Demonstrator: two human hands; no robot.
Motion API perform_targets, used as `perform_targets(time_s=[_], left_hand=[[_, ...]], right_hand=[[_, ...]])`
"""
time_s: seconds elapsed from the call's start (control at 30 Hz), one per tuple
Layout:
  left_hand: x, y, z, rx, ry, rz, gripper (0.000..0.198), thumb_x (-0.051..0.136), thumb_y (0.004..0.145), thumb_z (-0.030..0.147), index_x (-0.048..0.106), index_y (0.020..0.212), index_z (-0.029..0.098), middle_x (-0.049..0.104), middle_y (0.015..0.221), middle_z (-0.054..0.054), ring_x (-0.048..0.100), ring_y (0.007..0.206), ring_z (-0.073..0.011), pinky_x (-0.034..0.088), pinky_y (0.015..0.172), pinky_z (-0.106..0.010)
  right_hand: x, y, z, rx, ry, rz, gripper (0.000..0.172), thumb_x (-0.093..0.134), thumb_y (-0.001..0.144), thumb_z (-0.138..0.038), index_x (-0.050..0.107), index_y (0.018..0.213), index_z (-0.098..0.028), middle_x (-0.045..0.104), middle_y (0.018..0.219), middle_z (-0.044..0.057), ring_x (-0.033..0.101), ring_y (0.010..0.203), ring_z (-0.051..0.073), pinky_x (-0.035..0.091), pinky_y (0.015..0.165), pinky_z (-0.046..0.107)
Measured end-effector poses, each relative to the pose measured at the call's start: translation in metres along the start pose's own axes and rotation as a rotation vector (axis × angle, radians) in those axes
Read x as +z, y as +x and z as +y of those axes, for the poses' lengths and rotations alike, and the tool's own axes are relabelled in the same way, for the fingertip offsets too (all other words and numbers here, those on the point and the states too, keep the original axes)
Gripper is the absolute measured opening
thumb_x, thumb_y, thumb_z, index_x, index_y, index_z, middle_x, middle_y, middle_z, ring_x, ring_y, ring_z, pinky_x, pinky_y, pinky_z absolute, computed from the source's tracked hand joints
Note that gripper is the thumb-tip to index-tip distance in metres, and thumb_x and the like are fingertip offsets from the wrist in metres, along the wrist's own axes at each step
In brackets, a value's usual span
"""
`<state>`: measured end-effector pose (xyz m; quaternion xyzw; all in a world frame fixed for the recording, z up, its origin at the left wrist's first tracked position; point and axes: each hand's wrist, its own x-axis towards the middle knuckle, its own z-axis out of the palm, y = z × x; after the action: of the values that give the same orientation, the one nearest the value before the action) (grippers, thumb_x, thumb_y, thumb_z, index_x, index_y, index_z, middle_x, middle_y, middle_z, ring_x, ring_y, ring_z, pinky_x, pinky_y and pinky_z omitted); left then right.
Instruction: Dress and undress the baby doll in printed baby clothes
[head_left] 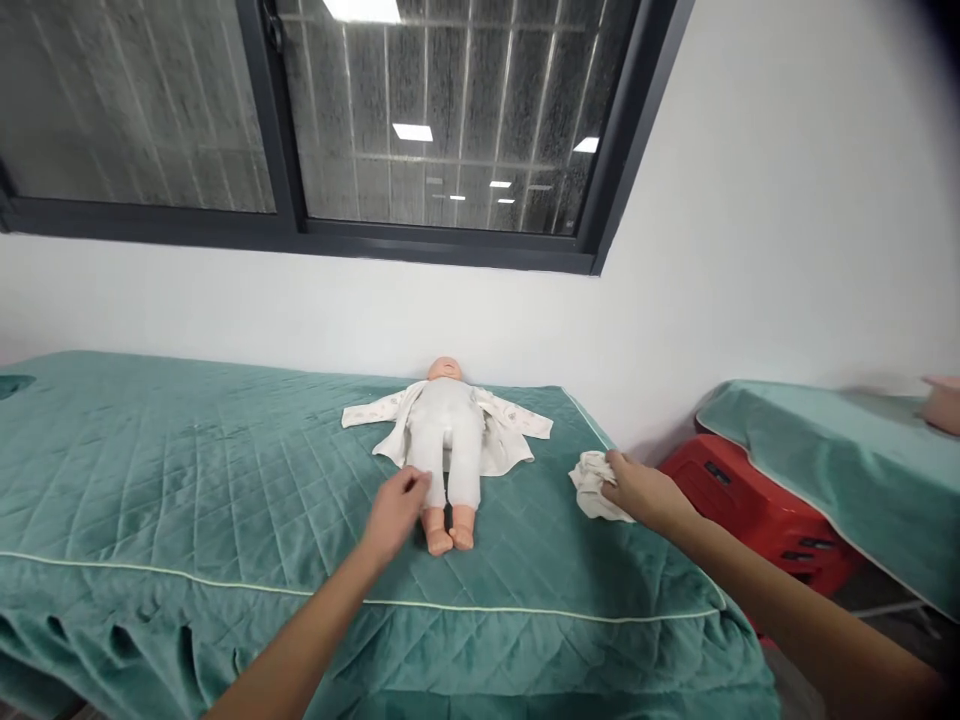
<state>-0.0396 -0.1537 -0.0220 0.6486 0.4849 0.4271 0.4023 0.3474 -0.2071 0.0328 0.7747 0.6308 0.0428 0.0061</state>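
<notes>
A baby doll [448, 425] lies on its back on the green quilted bed cover [247, 450], bare feet pointing towards me. White leggings or wrapping cover its legs and body, and an open white patterned shirt [514, 412] spreads out beneath it with the sleeves out sideways. Beside the doll's lower leg is my left hand [397, 510], its fingers curled in; nothing shows between them, and I cannot tell whether it touches the leg. To the right, my right hand [649, 492] grips a crumpled white cloth garment [596, 487] resting on the cover.
Red stacked plastic stools [757, 510] stand right of the bed. Beyond them is another green-covered surface [840, 450] with a pinkish object [943, 404] at its edge. A white wall and a dark-framed window [450, 240] rise behind the bed.
</notes>
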Motion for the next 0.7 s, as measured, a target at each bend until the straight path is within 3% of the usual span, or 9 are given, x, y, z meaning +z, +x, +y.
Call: perform_targets(time_s=[0.1,0.2,0.27,0.4,0.5,0.7], left_hand=[[0.016,-0.012,0.052,0.214,-0.039,-0.152,0.023,0.054,0.087,0.040,0.063,0.091,0.019,0.063,0.087,-0.002,0.060,0.082,-0.0162,0.046,0.076,-0.028],[0.022,-0.021,0.102,0.457,-0.022,-0.195,0.032,0.057,0.088,0.034,0.059,0.118,0.024,0.058,0.122,-0.007,0.055,0.112,-0.0196,0.046,0.095,-0.032],[0.019,-0.025,0.126,0.527,0.056,-0.185,0.037,0.058,0.088,0.033,0.056,0.124,0.024,0.053,0.131,-0.008,0.049,0.122,-0.0217,0.040,0.106,-0.036],[0.001,-0.032,0.149,0.559,0.279,-0.086,0.033,0.061,0.086,0.032,0.055,0.116,0.021,0.055,0.124,-0.009,0.049,0.118,-0.0263,0.040,0.102,-0.042],[-0.018,-0.035,0.155,0.542,0.275,-0.018,0.020,0.055,0.088,0.029,0.055,0.107,0.022,0.059,0.112,-0.006,0.053,0.106,-0.0238,0.043,0.092,-0.038],[-0.054,-0.035,0.165,0.382,-0.034,-0.200,0.016,0.054,0.088,0.036,0.051,0.084,0.020,0.054,0.080,0.001,0.050,0.076,-0.0144,0.040,0.069,-0.026]], right_hand=[[-0.038,-0.005,-0.041,-0.059,0.198,0.012,0.032,0.046,0.088,-0.033,0.052,0.114,-0.015,0.067,0.102,0.014,0.064,0.094,0.027,0.040,0.074,0.032],[-0.087,-0.016,-0.091,-0.171,0.407,0.004,0.027,0.046,0.088,-0.035,0.057,0.107,-0.019,0.068,0.100,0.008,0.063,0.090,0.022,0.041,0.073,0.028],[-0.118,-0.027,-0.119,-0.220,0.429,0.056,0.023,0.047,0.087,-0.035,0.058,0.099,-0.020,0.068,0.091,0.006,0.061,0.081,0.020,0.038,0.067,0.027],[-0.160,-0.048,-0.154,-0.332,0.508,0.130,0.014,0.047,0.084,-0.029,0.056,0.092,-0.021,0.064,0.081,0.002,0.056,0.071,0.016,0.036,0.061,0.025],[-0.175,-0.052,-0.162,-0.344,0.641,0.121,0.013,0.048,0.083,-0.028,0.055,0.093,-0.022,0.063,0.080,0.001,0.055,0.069,0.015,0.037,0.059,0.025],[-0.201,-0.050,-0.157,-0.273,0.856,0.037,0.014,0.048,0.080,-0.022,0.057,0.092,-0.022,0.059,0.068,-0.002,0.050,0.058,0.013,0.035,0.048,0.024]])
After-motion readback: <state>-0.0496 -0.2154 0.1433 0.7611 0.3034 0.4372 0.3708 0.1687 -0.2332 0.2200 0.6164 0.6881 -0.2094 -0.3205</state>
